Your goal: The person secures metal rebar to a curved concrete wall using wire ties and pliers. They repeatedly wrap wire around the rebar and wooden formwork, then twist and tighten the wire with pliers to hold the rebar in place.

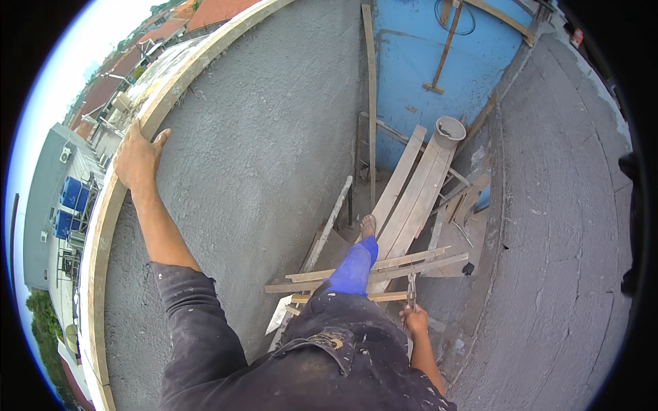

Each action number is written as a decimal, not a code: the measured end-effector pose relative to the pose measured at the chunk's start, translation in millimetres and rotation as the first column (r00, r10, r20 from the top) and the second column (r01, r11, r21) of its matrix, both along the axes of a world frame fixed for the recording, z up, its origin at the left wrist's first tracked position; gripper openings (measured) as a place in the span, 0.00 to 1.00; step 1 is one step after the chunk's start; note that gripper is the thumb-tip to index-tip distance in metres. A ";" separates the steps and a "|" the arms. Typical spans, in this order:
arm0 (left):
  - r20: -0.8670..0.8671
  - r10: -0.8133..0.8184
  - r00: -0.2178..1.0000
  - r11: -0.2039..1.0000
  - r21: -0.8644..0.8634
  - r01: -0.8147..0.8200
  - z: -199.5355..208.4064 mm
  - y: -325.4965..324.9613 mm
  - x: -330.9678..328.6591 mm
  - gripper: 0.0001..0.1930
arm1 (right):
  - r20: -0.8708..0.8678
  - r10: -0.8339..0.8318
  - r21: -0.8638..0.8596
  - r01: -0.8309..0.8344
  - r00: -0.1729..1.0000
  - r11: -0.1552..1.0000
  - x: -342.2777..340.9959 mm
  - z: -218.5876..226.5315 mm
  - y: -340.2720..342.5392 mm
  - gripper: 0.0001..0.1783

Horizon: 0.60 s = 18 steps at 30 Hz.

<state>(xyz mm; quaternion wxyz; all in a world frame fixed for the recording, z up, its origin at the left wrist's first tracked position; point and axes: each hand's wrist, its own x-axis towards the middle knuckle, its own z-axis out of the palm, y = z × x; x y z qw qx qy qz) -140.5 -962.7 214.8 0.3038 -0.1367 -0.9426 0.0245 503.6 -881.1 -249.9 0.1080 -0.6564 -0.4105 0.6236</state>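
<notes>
At the upper left, my left hand (139, 156) grips the long wooden board (179, 83) that runs along the top edge of the grey plastered wall (253, 116). Its fingers hook over the board, and the thumb lies on the wall side. Low at my right side, my right hand (415, 320) is closed on a slim metal tool that looks like pliers (411, 286); its jaws point away from me, close to the ends of the crosswise wooden bars (439, 264). The fingers partly hide the handles.
One foot (368, 225) stands by the scaffold planks (410, 205), with gaps beside them. A grey bucket (449, 131) sits at their far end. Beyond is a blue wall (411, 61) with a wooden T-shaped tool (445, 51). Another grey wall (555, 205) rises on the right. Rooftops lie outside, left.
</notes>
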 end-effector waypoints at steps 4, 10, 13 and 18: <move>-0.067 0.186 0.980 0.982 0.038 -0.184 -4.3 17.9 -6.0 0.35 | 0.355 0.135 0.101 -0.181 0.925 0.978 14.0 8.2 23.1 0.14; -0.077 0.368 0.927 0.921 0.164 -0.353 -14.3 34.7 -17.4 0.32 | 0.365 0.352 0.129 -0.421 0.862 0.898 8.2 -2.8 162.7 0.15; -0.081 0.404 0.911 0.905 0.180 -0.385 -17.7 36.6 -22.0 0.33 | 0.257 0.437 0.041 -0.462 0.862 0.886 -37.1 23.0 268.6 0.13; -0.125 0.395 0.910 0.910 0.189 -0.369 -23.9 27.8 -28.6 0.35 | 0.253 0.596 0.184 -0.643 0.762 0.744 -166.5 77.4 453.5 0.13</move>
